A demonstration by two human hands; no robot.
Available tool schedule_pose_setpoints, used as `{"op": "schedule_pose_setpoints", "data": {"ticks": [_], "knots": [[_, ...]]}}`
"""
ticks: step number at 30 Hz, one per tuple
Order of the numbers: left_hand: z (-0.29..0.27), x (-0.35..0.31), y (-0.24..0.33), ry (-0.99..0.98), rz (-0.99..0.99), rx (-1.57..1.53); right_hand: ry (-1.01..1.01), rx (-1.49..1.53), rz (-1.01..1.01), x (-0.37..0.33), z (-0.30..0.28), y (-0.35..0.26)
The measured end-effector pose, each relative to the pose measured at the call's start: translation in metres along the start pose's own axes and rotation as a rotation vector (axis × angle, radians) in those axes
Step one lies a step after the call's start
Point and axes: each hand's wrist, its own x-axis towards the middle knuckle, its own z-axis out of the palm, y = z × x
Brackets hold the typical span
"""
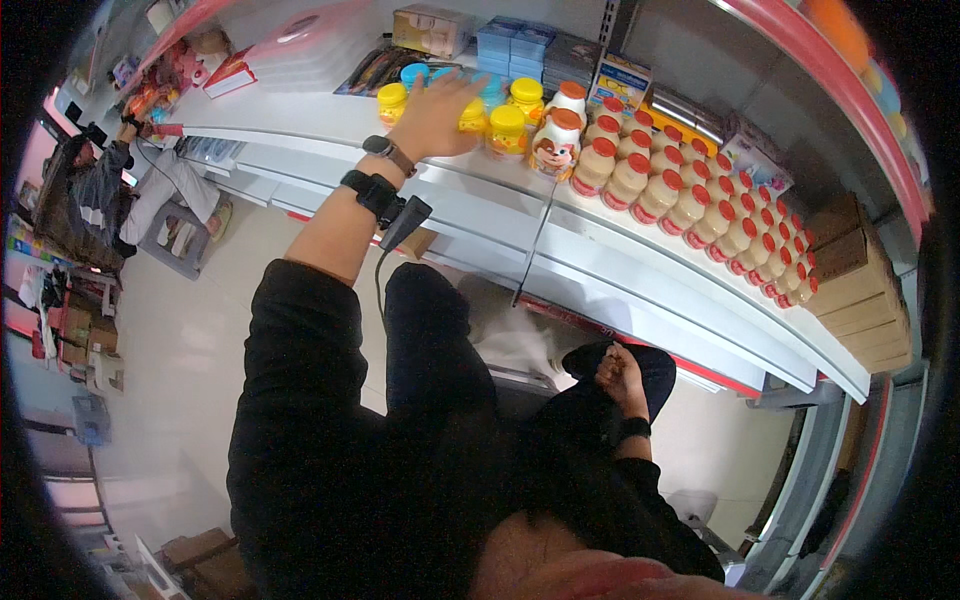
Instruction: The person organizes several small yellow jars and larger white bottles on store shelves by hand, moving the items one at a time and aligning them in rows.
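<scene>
So the left hand (437, 112) is stretched out over a cluster of little yellow bottles (507, 130) with yellow caps near the front edge of the white shelf (330, 125), fingers spread wide and flat, touching or just above the tops; can't tell if it's actually got hold of one. Those bottles look like small rigid plastic, probably light and a bit slick, and easy to tip since they stand packed together, so I'd take one around the body just under the cap. Right beside them is a bigger cartoon-face bottle (556, 145), then long tight rows of red-capped bottles (690, 205) running off to the right, so barely any room that way. More open shelf to the left, and the shelf lip is close. The right hand (618, 375) rests loosely curled on the knee, holding nothing. Blue boxes (515, 45) sit behind.
</scene>
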Motion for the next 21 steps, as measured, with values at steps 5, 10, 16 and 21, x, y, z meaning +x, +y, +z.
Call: {"op": "schedule_pose_setpoints", "data": {"ticks": [5, 10, 16, 21], "knots": [[0.008, 0.001, -0.004, 0.038, -0.026, -0.052, -0.110, -0.567, 0.241, -0.026, 0.066, -0.029], [0.017, 0.005, 0.003, 0.127, 0.023, -0.031, -0.387, -1.130, 0.260, -0.027, 0.161, -0.080], [0.021, 0.001, 0.001, 0.151, -0.042, -0.033, -0.542, -1.601, -0.394, -0.037, 0.307, -0.148], [0.018, 0.005, 0.006, 0.086, -0.084, -0.076, -0.223, -1.780, -1.009, 0.008, 0.382, -0.195]]}}
